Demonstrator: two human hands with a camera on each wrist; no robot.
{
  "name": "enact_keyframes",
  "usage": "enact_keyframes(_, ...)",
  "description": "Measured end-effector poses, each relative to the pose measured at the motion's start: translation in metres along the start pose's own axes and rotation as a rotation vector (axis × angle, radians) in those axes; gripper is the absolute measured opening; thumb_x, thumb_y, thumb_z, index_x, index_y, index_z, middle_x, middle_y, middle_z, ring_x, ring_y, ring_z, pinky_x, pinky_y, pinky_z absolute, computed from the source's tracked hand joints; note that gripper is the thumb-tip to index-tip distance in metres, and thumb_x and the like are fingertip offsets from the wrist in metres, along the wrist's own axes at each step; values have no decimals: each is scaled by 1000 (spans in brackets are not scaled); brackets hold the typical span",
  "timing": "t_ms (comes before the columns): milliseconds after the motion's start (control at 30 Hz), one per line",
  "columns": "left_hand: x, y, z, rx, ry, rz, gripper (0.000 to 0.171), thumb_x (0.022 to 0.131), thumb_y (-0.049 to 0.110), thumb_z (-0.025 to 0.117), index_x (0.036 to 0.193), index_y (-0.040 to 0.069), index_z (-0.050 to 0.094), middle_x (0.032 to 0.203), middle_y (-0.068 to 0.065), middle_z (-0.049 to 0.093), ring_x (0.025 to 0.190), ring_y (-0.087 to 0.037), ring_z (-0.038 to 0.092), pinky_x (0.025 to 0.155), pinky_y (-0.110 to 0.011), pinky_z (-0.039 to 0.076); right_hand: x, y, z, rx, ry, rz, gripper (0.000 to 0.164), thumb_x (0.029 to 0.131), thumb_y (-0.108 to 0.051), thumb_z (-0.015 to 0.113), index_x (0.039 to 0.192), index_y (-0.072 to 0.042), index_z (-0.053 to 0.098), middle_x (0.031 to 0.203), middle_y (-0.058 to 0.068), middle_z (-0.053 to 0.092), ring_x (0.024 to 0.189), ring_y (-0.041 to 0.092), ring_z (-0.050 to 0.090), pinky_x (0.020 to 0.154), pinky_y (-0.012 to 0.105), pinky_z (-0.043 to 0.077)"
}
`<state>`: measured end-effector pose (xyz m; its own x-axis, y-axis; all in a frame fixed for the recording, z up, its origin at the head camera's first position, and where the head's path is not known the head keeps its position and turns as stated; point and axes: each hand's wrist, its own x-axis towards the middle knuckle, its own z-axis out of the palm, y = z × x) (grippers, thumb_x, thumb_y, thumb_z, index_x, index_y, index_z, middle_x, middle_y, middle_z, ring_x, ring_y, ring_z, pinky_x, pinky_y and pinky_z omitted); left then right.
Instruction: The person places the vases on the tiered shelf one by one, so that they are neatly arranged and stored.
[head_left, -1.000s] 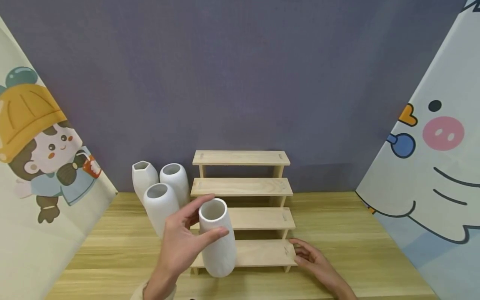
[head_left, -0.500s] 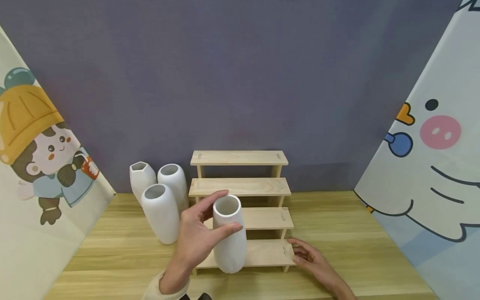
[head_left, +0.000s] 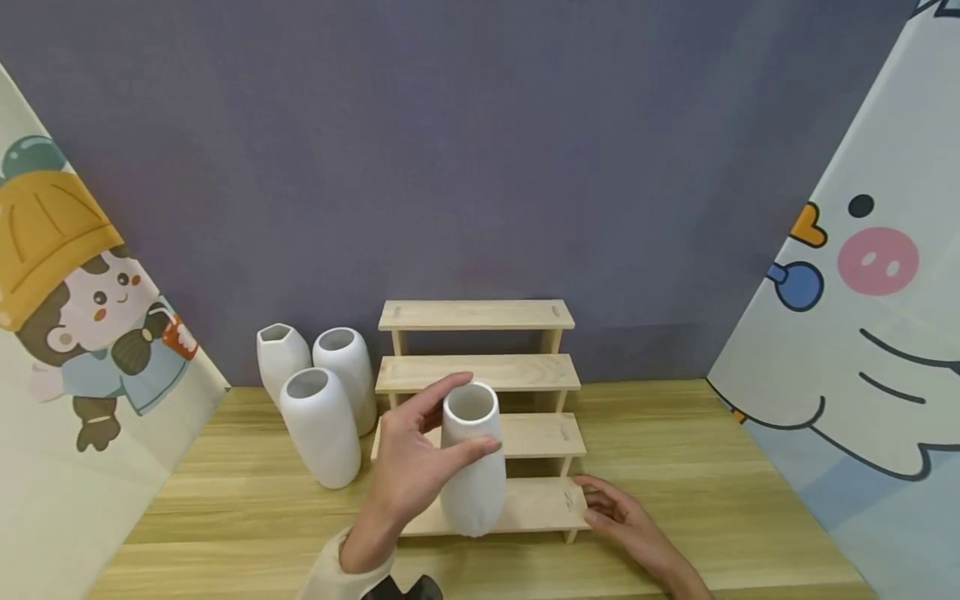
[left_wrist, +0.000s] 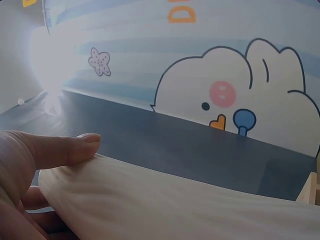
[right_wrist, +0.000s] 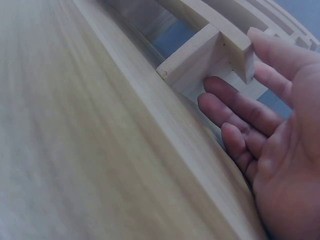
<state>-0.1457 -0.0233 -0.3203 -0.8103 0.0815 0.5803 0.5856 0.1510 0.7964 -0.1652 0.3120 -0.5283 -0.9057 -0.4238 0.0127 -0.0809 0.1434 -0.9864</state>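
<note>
In the head view my left hand (head_left: 416, 454) grips a white vase (head_left: 474, 487) near its rim, thumb in front and fingers behind. The vase is upright and overlaps the lower steps of a wooden four-step display stand (head_left: 476, 315). Its pale side (left_wrist: 165, 200) fills the bottom of the left wrist view. My right hand (head_left: 630, 529) is at the right end of the lowest step (head_left: 540, 504). In the right wrist view its thumb touches the board's corner, while the other fingers lie loosely bent beside the leg (right_wrist: 192, 57).
Left of the stand a group of white vases stands close together: a faceted one (head_left: 281, 358), a rounded one (head_left: 348, 375) and a front one (head_left: 322, 433). Behind the wood-grain table (head_left: 675, 467) rises a grey wall (head_left: 480, 150). Cartoon-printed panels flank both sides.
My left hand has carried the vase to the right and slightly up in the head view, across the front of the stand. The right hand stays at the lowest step's end.
</note>
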Motion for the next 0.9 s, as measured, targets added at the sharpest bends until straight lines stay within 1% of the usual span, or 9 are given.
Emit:
enact_keyframes(167, 1, 0, 9, -11, -7, 6, 61, 68, 6, 90, 124, 1, 67, 98, -14, 77, 85, -10, 71, 77, -27, 59, 0, 1, 0, -11, -1, 0, 56, 105, -12, 47, 154, 6, 25, 125, -18, 64, 114, 1, 63, 92, 22, 54)
enact_keyframes(300, 2, 0, 16, -18, -16, 6, 61, 68, 8, 91, 124, 2, 67, 99, -13, 77, 86, -14, 72, 78, -28, 59, 0, 1, 0, -24, 1, -8, 56, 105, -12, 47, 154, 6, 26, 125, -18, 64, 114, 1, 63, 92, 22, 54)
enact_keyframes(400, 3, 0, 21, -32, -30, 0, 62, 68, 8, 90, 125, 2, 67, 101, -14, 77, 87, -17, 73, 80, -28, 59, 0, 1, 0, -29, 13, -13, 54, 105, -12, 48, 153, 5, 29, 126, -12, 64, 113, 2, 64, 92, 22, 54)
enact_keyframes(500, 3, -1, 26, -47, -44, -8, 62, 68, 7, 90, 125, 2, 67, 101, -14, 77, 88, -18, 73, 81, -28, 59, 0, 1, 0, -33, 21, -21, 53, 105, -11, 48, 152, 5, 31, 128, -3, 65, 113, 3, 64, 92, 23, 54)
enact_keyframes(567, 4, -1, 30, -49, -51, -9, 62, 68, 8, 90, 125, 2, 67, 102, -14, 77, 89, -17, 73, 81, -28, 59, -1, 1, 0, -32, 22, -29, 52, 105, -11, 48, 152, 5, 31, 129, 0, 64, 113, 3, 64, 92, 23, 54)
enact_keyframes(667, 4, -2, 35, -50, -59, -4, 62, 68, 7, 90, 125, 2, 67, 102, -14, 77, 89, -18, 73, 81, -28, 59, -1, 1, 0, -29, 23, -23, 52, 105, -11, 48, 152, 4, 31, 129, -5, 64, 114, 3, 63, 93, 23, 54)
enact_keyframes(800, 5, -4, 41, -53, -64, -4, 62, 67, 7, 91, 124, 2, 67, 103, -14, 77, 90, -20, 74, 82, -28, 59, -1, 1, 0, -27, 19, -13, 53, 105, -12, 48, 153, 3, 30, 127, -17, 63, 115, 1, 63, 93, 22, 53)
enact_keyframes(900, 6, -6, 45, -50, -66, 0, 62, 67, 7, 91, 124, 2, 68, 103, -14, 77, 91, -22, 74, 83, -28, 59, -1, 1, -1, -30, 13, -21, 53, 105, -12, 48, 153, 3, 30, 127, -20, 63, 115, 0, 62, 93, 22, 53)
